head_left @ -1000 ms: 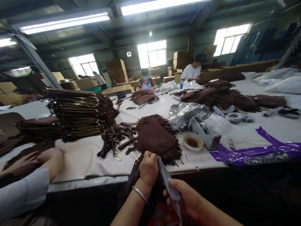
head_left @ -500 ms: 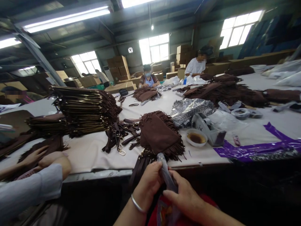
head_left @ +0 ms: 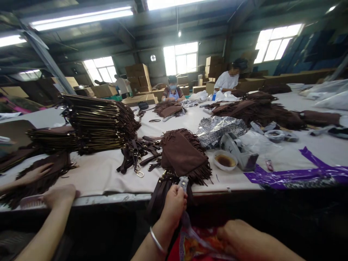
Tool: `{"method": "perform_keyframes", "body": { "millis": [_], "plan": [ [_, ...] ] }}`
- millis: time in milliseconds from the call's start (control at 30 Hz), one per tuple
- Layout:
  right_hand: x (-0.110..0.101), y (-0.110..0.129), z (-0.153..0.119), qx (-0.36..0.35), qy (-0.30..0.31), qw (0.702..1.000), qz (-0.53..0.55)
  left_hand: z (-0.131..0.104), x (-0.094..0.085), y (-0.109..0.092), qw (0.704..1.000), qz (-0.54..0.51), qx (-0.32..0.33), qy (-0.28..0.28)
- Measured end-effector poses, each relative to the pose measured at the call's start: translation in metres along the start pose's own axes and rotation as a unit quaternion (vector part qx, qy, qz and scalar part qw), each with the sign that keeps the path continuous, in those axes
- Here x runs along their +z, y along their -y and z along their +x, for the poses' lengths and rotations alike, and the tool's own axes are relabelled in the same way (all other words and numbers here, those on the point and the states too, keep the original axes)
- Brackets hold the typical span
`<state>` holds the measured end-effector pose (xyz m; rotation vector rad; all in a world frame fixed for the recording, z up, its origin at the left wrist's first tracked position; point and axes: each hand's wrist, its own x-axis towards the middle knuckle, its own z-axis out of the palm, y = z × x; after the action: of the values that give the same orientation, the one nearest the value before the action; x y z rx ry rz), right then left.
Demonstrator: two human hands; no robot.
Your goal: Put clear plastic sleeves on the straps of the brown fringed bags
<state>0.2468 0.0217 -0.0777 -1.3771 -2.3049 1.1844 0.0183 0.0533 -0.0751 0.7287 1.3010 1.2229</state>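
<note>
My left hand (head_left: 175, 203), with a silver bangle on its wrist, is closed round a strip of greyish translucent plastic wrap (head_left: 183, 183). The wrap's upper end, with a small metal-looking spot, pokes out above the fingers; the rest trails down over my lap. My right hand (head_left: 235, 235) is lower, over the red cloth (head_left: 187, 250) on my lap; its fingers look curled, blurred and partly hidden. Just beyond my left hand lie a brown fringed pouch (head_left: 183, 154) and dark straps (head_left: 160, 192) with gold clasps, hanging over the table edge.
Left of centre rise stacked zipped fringed pouches (head_left: 100, 123), beside loose straps with clips (head_left: 136, 156). A bowl of brown liquid (head_left: 225, 159) and a tape dispenser (head_left: 240, 150) stand right. At left, a co-worker's hand (head_left: 59, 195) holds a pink comb (head_left: 32, 202) near a fringed piece.
My right hand has left the upper part of the wrap and moved down and right. My left hand has closed more fully round the wrap. The co-worker's comb has come into clearer view.
</note>
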Motion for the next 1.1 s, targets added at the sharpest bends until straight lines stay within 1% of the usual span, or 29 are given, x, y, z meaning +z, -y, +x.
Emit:
{"method": "perform_keyframes", "body": {
  "millis": [67, 100, 133, 200, 233, 300, 400, 467, 533, 600, 667, 733, 767, 867, 933, 1000, 1100],
  "plan": [
    [-0.018, 0.008, 0.013, -0.029, 0.024, 0.997, -0.063, 0.000, -0.009, 0.000, 0.992, 0.111, 0.055, -0.016],
    [-0.026, 0.015, 0.022, -0.052, 0.023, 0.995, -0.076, -0.001, -0.013, 0.000, 0.984, 0.159, 0.083, -0.020],
    [-0.033, 0.023, 0.034, -0.080, 0.004, 0.994, -0.071, -0.002, -0.016, 0.000, 0.973, 0.203, 0.110, -0.021],
    [-0.042, 0.041, 0.060, -0.127, -0.062, 0.989, -0.047, -0.006, -0.020, -0.002, 0.947, 0.280, 0.155, -0.018],
    [-0.044, 0.050, 0.074, -0.140, -0.097, 0.985, -0.039, -0.008, -0.021, -0.003, 0.934, 0.314, 0.170, -0.016],
    [-0.042, 0.062, 0.100, -0.147, -0.130, 0.980, -0.042, -0.013, -0.022, -0.005, 0.910, 0.370, 0.184, -0.008],
    [-0.034, 0.067, 0.125, -0.124, -0.123, 0.983, -0.057, -0.018, -0.024, -0.006, 0.881, 0.434, 0.185, -0.005],
    [-0.026, 0.064, 0.130, -0.095, -0.127, 0.985, -0.066, -0.020, -0.024, -0.004, 0.873, 0.453, 0.179, -0.010],
    [-0.017, 0.060, 0.127, -0.060, -0.141, 0.985, -0.079, -0.022, -0.024, 0.000, 0.876, 0.448, 0.176, -0.018],
    [-0.008, 0.057, 0.121, -0.027, -0.160, 0.982, -0.095, -0.026, -0.021, 0.005, 0.886, 0.427, 0.180, -0.027],
    [-0.001, 0.057, 0.115, -0.025, -0.180, 0.978, -0.102, -0.031, -0.018, 0.008, 0.897, 0.402, 0.181, -0.027],
    [0.002, 0.058, 0.113, -0.053, -0.185, 0.978, -0.083, -0.037, -0.016, 0.010, 0.908, 0.379, 0.178, -0.026],
    [0.001, 0.059, 0.113, -0.067, -0.175, 0.980, -0.062, -0.039, -0.016, 0.011, 0.913, 0.369, 0.175, -0.027],
    [-0.007, 0.059, 0.119, -0.082, -0.107, 0.991, 0.012, -0.041, -0.018, 0.015, 0.933, 0.323, 0.155, -0.027],
    [-0.013, 0.057, 0.123, -0.096, -0.075, 0.992, 0.038, -0.040, -0.021, 0.019, 0.948, 0.288, 0.134, -0.016],
    [-0.013, 0.056, 0.125, -0.122, -0.073, 0.989, 0.029, -0.037, -0.024, 0.023, 0.957, 0.264, 0.116, -0.005],
    [-0.006, 0.055, 0.125, -0.159, -0.118, 0.980, -0.032, -0.034, -0.025, 0.026, 0.959, 0.263, 0.106, -0.005]
  ]
}}
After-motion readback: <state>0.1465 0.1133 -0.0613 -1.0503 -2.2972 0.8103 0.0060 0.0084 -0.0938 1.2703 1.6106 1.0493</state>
